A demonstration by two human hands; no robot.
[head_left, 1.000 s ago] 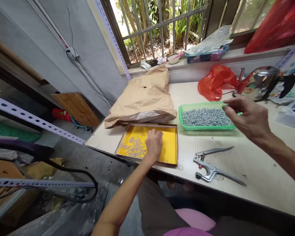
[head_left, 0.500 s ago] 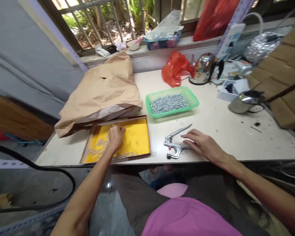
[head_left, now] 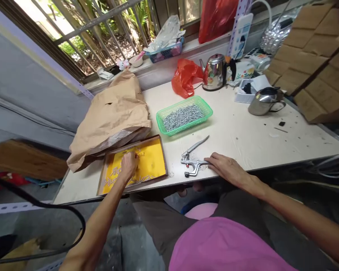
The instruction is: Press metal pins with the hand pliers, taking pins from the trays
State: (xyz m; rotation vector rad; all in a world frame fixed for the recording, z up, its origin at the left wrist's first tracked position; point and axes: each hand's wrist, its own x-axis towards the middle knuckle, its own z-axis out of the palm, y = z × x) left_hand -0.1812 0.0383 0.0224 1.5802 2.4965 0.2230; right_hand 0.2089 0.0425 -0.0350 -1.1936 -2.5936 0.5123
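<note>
My left hand point(head_left: 129, 164) is over a shallow cardboard box point(head_left: 164, 154) with a yellow bottom. Its fingers are curled down and pressed together; whatever they pinch is hidden. Small pale metal pieces point(head_left: 115, 171) lie scattered around it in the box. To the right, hand-held snap pliers point(head_left: 194, 165) lie on the table with their handles spread and a spring between them. My right hand point(head_left: 224, 165) has its fingers closed over the end of the lower handle.
A green basket point(head_left: 207, 113) full of small silvery metal pieces stands behind the pliers. A large brown paper bag point(head_left: 115, 109) lies behind the box. Farther back are a red plastic bag point(head_left: 183, 79), a kettle point(head_left: 214, 73) and a metal jug point(head_left: 264, 102).
My right hand has come down onto the pliers' lower handle, its fingers closing from a more spread pose. My left hand stays in the box. The whole view has shifted and tilted.
</note>
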